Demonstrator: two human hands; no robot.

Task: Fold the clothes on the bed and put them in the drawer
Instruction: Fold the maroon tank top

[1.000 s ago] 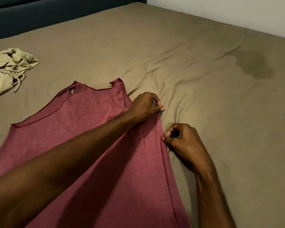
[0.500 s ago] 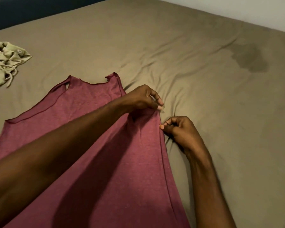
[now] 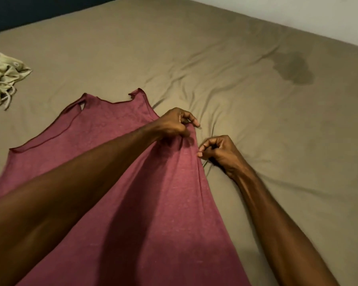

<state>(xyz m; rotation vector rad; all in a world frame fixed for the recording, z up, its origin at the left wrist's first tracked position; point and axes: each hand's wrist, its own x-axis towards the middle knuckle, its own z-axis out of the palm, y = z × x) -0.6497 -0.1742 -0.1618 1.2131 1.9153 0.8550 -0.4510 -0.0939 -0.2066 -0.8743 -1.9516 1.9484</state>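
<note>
Maroon tank top (image 3: pixel 116 145) flat on bed, left hand (image 3: pixel 174 123) and right hand (image 3: pixel 219 152) pinching its edge

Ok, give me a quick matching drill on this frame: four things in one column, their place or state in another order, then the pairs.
Things:
1. tank top
2. green garment
3. dark stain
4. left hand

Place or state:
A. crumpled at the left edge of the bed
B. spread flat, red, in the middle
C. pinches the top's right edge, beside the right hand
D. on the sheet, far right

Pairs: 1-B, 2-A, 3-D, 4-C
</note>
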